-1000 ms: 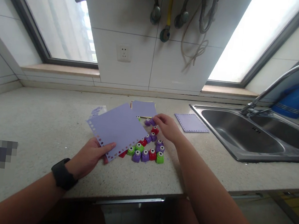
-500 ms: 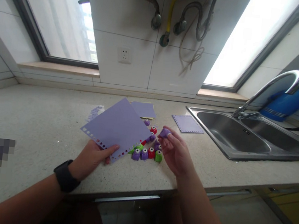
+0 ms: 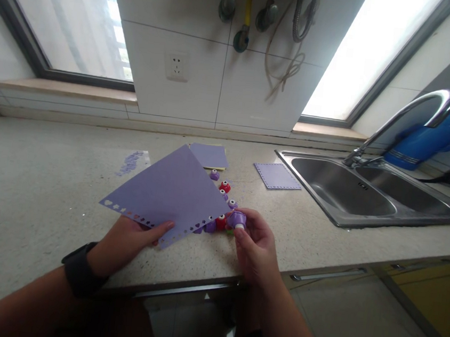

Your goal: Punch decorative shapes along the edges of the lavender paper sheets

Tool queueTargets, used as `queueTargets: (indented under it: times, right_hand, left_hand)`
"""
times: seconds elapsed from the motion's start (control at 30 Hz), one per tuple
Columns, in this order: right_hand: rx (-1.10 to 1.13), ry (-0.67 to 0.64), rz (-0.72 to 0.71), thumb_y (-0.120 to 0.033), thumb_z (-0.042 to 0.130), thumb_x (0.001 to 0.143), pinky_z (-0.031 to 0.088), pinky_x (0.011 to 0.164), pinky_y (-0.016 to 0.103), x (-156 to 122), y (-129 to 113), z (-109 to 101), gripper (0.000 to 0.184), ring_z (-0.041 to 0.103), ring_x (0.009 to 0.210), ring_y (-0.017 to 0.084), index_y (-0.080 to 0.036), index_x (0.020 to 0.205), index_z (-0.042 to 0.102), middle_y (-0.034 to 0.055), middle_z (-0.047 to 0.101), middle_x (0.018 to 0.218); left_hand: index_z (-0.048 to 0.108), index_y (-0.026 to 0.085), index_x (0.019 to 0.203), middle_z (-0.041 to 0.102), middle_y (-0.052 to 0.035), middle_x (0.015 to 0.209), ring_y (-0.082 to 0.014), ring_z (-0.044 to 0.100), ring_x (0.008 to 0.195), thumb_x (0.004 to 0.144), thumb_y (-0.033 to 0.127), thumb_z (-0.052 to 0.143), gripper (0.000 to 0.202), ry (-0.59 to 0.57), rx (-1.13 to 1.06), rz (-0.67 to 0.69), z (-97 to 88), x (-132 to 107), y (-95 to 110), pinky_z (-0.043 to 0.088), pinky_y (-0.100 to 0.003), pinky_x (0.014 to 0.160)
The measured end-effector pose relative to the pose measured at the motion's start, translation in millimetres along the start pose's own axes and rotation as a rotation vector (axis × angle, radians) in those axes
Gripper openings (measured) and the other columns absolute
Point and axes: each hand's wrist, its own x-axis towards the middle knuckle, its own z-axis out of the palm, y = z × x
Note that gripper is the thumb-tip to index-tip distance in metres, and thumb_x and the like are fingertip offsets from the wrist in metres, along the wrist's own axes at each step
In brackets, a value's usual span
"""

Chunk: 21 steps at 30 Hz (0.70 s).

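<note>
A purple sheet of paper is pinched by my left hand along its lower edge, thumb on top. Small shapes are punched along its two near edges. My right hand grips a purple craft punch with a white button, right at the sheet's right corner. Whether the corner sits inside the punch's slot I cannot tell. Behind and under that corner lie several more punches, among them a red punch and a purple punch. The sheet and my right hand hide part of the group.
A stack of purple paper lies behind the held sheet. A punched purple sheet rests beside the steel sink. Purple paper scraps lie at the left. A blue jug-like container stands behind the faucet.
My right hand has brought the purple punch down and left to the sheet's right corner. My left hand still holds the sheet. The camera view has shifted slightly.
</note>
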Motion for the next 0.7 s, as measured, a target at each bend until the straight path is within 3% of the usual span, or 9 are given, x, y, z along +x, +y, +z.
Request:
queueTargets:
  times: [0.27, 0.7]
  right_hand:
    - [0.037, -0.033, -0.044, -0.027, 0.083, 0.08, 0.054, 0.089, 0.03, 1.0, 2.3, 0.9, 0.032, 0.068, 0.093, 0.016, -0.03, 0.11, 0.072, 0.0012, 0.074, 0.101]
    - [0.008, -0.058, -0.038, -0.027, 0.082, 0.08, 0.055, 0.088, 0.033, 2.5, 5.5, -1.1, 0.033, 0.066, 0.095, 0.018, -0.029, 0.111, 0.071, 0.0033, 0.072, 0.102]
  left_hand:
    - [0.076, 0.021, 0.1, 0.08, -0.0105, 0.109, -0.0365, 0.072, 0.106, 0.078, 0.053, 0.074, 0.039, 0.022, 0.194, 0.001, -2.3, -0.2, -5.8, 0.045, -0.055, 0.109]
    - [0.077, 0.021, 0.096, 0.081, -0.0089, 0.109, -0.0329, 0.073, 0.106, 0.077, 0.048, 0.075, 0.034, -0.002, 0.147, 0.005, -1.1, -2.0, -2.7, 0.051, -0.047, 0.106]
